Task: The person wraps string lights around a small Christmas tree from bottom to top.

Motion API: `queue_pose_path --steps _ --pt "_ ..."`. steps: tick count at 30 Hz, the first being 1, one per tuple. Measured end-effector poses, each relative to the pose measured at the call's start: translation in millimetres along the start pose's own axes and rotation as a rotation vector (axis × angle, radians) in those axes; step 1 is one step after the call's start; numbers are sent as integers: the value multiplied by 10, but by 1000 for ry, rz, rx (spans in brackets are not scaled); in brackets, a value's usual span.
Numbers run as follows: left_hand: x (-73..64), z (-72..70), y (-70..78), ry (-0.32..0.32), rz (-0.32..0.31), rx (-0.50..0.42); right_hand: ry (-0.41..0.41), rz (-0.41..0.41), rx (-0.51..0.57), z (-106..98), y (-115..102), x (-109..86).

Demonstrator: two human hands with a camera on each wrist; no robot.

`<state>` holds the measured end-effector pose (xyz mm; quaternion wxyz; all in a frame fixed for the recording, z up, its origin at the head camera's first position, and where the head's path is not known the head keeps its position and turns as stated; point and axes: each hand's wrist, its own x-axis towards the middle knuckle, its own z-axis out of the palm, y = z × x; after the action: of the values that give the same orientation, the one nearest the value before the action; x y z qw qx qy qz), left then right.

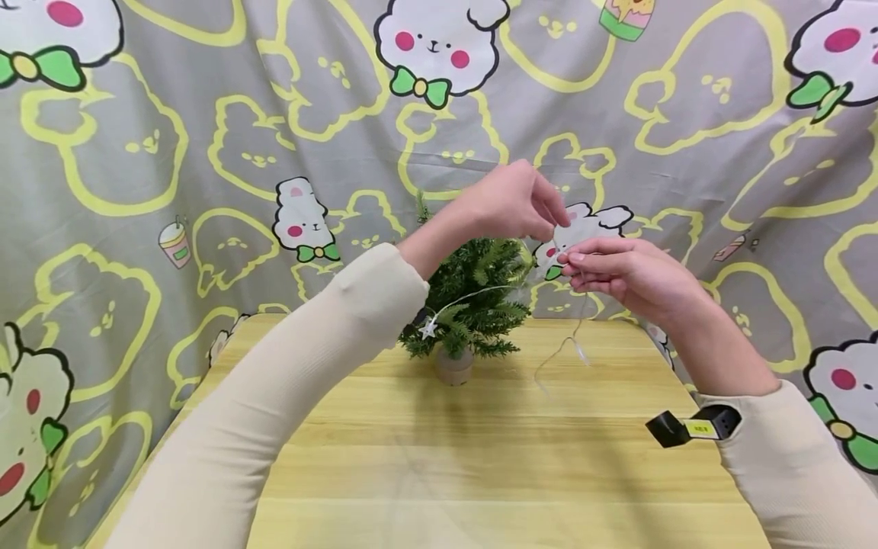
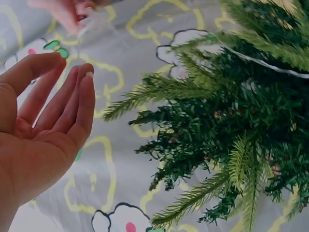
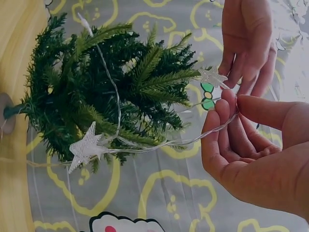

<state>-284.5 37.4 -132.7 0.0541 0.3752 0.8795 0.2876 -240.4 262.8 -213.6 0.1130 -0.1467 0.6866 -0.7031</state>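
Note:
A small artificial Christmas tree [image 1: 480,305] stands on the table in a round base [image 1: 455,367]. My right hand [image 1: 631,274] pinches the clear wire of a star string light [image 3: 169,143] between thumb and fingertips, right of the tree. One star [image 3: 212,76] sits at those fingertips; another star [image 3: 87,147] hangs along the wire. Just above is my left hand [image 1: 514,202], its fingers bent loosely, with a gap between thumb and fingertips [image 2: 87,77] in the left wrist view. Part of the wire crosses the branches, where a star [image 1: 428,329] hangs low on the left.
The wooden table [image 1: 384,473] runs below the arms. A curtain [image 1: 233,145] with cartoon prints hangs close behind and at the sides. The wire's loose end [image 1: 549,366] dangles over the table below my right hand. A black device [image 1: 693,427] is at the right cuff.

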Motion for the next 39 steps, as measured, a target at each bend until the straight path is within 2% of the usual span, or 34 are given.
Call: queue_pose_path --steps 3,9,14,22,26,33,36,39 --pt "33 43 -2 -31 -12 83 -10 -3 -6 14 -4 2" --pt "51 91 -18 -65 -22 141 -30 -10 -11 13 -11 -9" --pt "34 84 1 -84 3 202 -39 -13 0 15 -24 -27" --pt "24 96 11 -134 37 209 -56 -18 10 19 -29 -30" --pt "19 83 10 -140 47 201 -67 -8 -12 10 -24 -38" --pt "-6 -65 27 -75 54 145 -191 10 -68 -42 -14 -80" --pt "-12 -158 9 -14 51 130 -234 7 -64 -69 -11 -93" --pt "-17 -246 -25 71 31 118 -244 12 -68 -85 -7 -99"
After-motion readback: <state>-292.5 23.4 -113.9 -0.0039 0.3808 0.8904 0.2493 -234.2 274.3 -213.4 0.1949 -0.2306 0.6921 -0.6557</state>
